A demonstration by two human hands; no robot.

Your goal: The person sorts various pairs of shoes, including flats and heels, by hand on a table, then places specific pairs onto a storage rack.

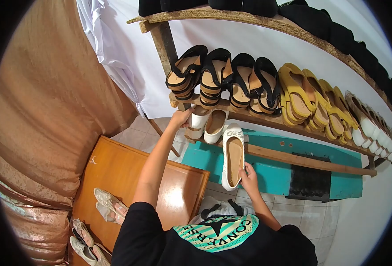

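Observation:
My right hand point(249, 178) grips the heel end of a white ballet flat point(233, 157) with a bow on its toe. The shoe's toe points toward the rack, and its tan insole faces up. My left hand point(182, 119) is closed at the left end of the lower shelf, on a white flat shoe point(199, 119); its fingertips are partly hidden. Beside that shoe, another white flat point(215, 125) rests on the lower shelf, between my two hands.
Black sandals point(218, 75), mustard sandals point(298, 91) and white shoes point(362, 117) line the wooden shelf point(231, 107) above. A bare wooden rail point(302, 162) runs right. Below lies a teal board point(262, 177). Several pale shoes point(109, 201) lie on a wooden table point(129, 162) at left.

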